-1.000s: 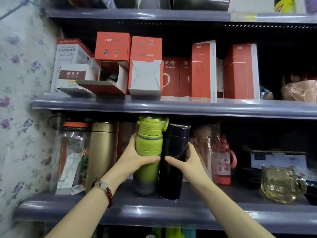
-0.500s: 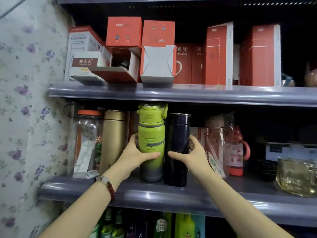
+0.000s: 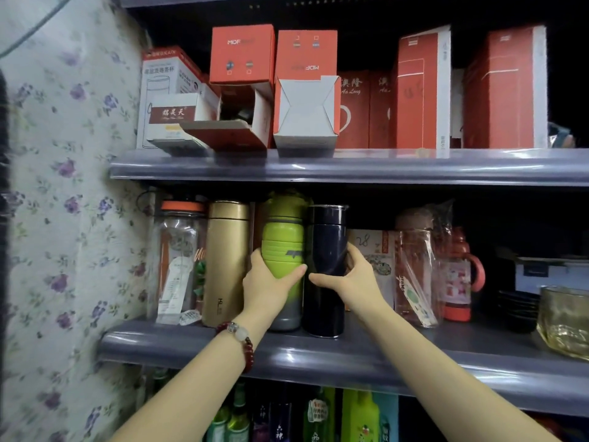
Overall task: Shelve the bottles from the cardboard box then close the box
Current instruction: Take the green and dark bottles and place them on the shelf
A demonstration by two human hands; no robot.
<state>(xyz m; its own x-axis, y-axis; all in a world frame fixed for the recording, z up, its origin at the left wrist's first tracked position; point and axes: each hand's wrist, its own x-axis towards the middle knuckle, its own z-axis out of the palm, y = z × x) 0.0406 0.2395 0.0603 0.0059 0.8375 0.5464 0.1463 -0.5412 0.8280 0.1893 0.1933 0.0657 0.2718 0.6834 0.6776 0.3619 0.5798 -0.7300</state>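
floral cloth (image 3: 57,218), soft and faded with purple blooms, hangs down the left side beside a grey shelf unit with glossy rounded plastic edges. the upper shelf (image 3: 350,169) carries matt red cardboard cartons (image 3: 420,90), some with white flaps open. the middle shelf (image 3: 350,358) holds drinkware in a row: a clear plastic jar (image 3: 178,260) with an orange lid at the left, a brushed gold flask (image 3: 226,263) just beside it, then the two bottles, then film-wrapped clear bottles (image 3: 414,266), a red jug (image 3: 459,275) and an amber glass mug (image 3: 564,320) at the far right. below, green bottles (image 3: 360,419) show dimly.

the green bottle (image 3: 283,250), ribbed with a grey base, stands upright on the middle shelf touching the navy bottle (image 3: 326,266), a smooth glossy cylinder, also upright. the left hand (image 3: 267,285) wraps the green bottle, thumb across its front; a red bead bracelet (image 3: 239,338) sits on that wrist. the right hand (image 3: 347,279) curls round the navy bottle, thumb in front
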